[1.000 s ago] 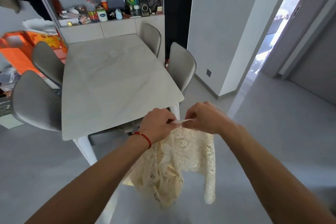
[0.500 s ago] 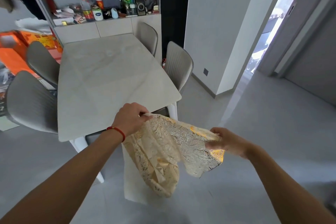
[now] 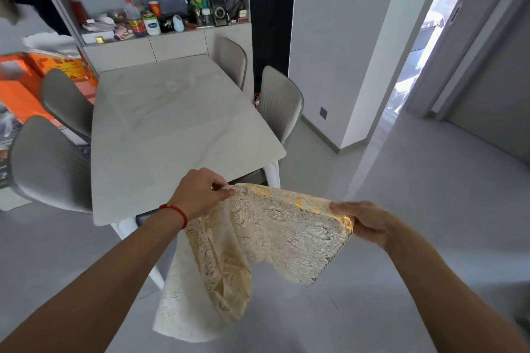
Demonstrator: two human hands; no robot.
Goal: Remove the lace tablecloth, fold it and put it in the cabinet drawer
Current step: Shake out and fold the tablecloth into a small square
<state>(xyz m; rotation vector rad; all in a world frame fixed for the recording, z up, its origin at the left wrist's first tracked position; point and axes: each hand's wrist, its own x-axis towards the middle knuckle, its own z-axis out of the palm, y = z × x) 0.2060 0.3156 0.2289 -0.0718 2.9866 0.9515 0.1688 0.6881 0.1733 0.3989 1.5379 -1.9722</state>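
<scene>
The cream lace tablecloth (image 3: 275, 235) hangs in the air in front of me, off the pale dining table (image 3: 172, 135). My left hand (image 3: 200, 195), with a red cord at the wrist, pinches its top edge near the table's front right corner. My right hand (image 3: 362, 222) grips the cloth's right edge farther right and a little lower. Between the hands the lace is stretched flat; the rest droops in folds toward the floor. The cabinet (image 3: 172, 47) with flat drawer fronts stands against the far wall behind the table.
Grey chairs stand on both sides of the table: two on the left (image 3: 48, 163), two on the right (image 3: 279, 103). The cabinet top is crowded with bottles and jars (image 3: 143, 23). Orange boxes (image 3: 23, 89) sit far left. Grey floor and a doorway (image 3: 415, 71) lie to the right.
My hands were together at the cloth's top edge; the right hand has slid out to the right and lower, spreading the lace between both hands.
</scene>
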